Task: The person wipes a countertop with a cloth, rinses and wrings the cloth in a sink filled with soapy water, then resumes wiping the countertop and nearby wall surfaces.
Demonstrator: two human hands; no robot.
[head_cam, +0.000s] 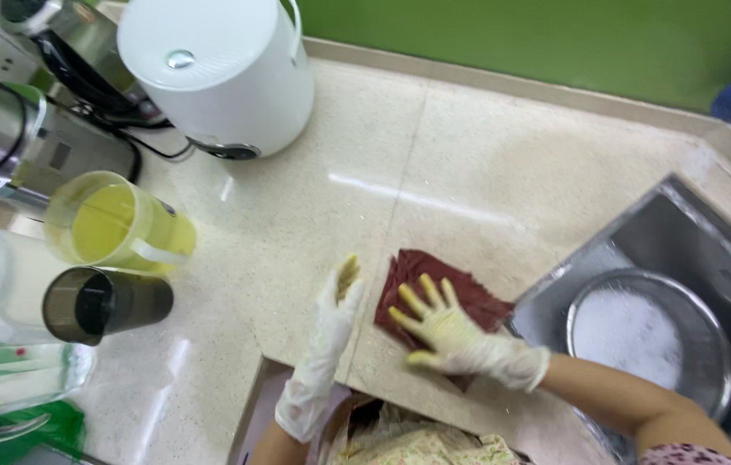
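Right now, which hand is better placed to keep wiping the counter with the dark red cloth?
The right hand. It lies flat on the dark red cloth with fingers spread, beside the sink. The left hand rests on the bare counter, apart from the cloth.
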